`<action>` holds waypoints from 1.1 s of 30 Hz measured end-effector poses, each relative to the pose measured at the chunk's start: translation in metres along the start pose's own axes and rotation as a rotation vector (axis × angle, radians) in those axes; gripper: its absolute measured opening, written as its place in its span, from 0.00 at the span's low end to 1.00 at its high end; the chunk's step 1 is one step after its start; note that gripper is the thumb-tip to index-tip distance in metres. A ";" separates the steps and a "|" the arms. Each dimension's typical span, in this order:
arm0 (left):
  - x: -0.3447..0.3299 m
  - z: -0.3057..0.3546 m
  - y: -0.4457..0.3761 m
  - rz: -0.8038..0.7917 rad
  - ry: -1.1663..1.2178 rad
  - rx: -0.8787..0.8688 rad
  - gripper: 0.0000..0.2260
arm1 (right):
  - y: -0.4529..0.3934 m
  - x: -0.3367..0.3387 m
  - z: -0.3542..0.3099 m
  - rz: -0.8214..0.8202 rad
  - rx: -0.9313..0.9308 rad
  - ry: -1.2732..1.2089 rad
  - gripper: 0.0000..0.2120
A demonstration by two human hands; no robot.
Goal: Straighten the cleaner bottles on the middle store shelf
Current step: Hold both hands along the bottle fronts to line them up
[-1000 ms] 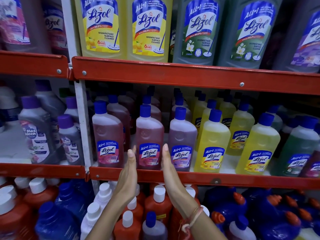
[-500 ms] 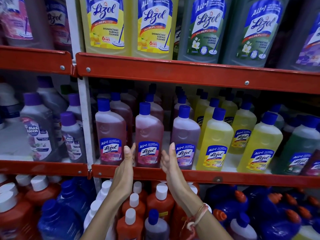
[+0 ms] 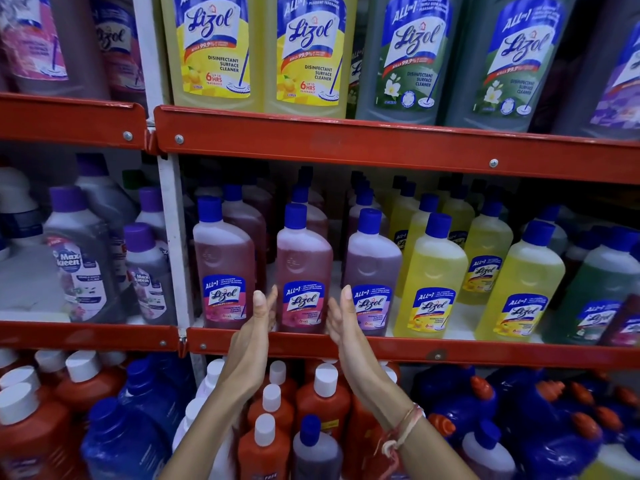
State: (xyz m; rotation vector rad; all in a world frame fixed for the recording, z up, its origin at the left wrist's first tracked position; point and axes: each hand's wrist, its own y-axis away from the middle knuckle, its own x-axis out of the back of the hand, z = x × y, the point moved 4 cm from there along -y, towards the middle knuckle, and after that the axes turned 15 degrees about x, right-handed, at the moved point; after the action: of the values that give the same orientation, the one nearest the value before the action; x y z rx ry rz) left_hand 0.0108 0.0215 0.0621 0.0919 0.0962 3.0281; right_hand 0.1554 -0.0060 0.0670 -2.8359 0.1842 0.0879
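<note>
The middle shelf (image 3: 398, 351) carries rows of blue-capped Lizol cleaner bottles. At the front stand a pink bottle (image 3: 223, 258), a second pink bottle (image 3: 304, 261), a purple bottle (image 3: 372, 261) and yellow bottles (image 3: 433, 271). My left hand (image 3: 259, 317) is at the left side of the second pink bottle's base, palm toward it, fingers straight. My right hand (image 3: 341, 318) mirrors it on the right side, between that bottle and the purple one. Both hands are flat and close against the bottle; I cannot tell whether they press it.
The upper shelf rail (image 3: 381, 147) hangs close above the bottle caps. A white upright post (image 3: 173, 244) borders the row on the left, with Max Kleen bottles (image 3: 79, 268) beyond. Orange and blue bottles (image 3: 322, 403) fill the shelf under my arms.
Both hands stay on either side of the same pink bottle, fingertips a little lower on it. The bottles keep their places; the view has shifted slightly.
</note>
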 end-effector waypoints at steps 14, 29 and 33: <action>-0.069 -0.007 0.018 0.007 0.054 -0.102 0.45 | 0.023 0.081 0.010 0.446 0.154 0.141 0.25; -0.106 0.005 0.020 0.004 0.019 0.112 0.36 | 0.007 0.091 0.019 0.218 0.103 -0.017 0.25; -0.104 0.007 0.016 0.036 -0.020 0.094 0.44 | 0.007 0.090 0.016 0.194 0.124 -0.032 0.26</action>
State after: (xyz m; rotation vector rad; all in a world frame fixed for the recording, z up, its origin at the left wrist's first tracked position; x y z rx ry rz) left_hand 0.1125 -0.0054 0.0639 0.1328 0.2384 3.0570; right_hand 0.2431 -0.0188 0.0420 -2.6848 0.4418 0.1576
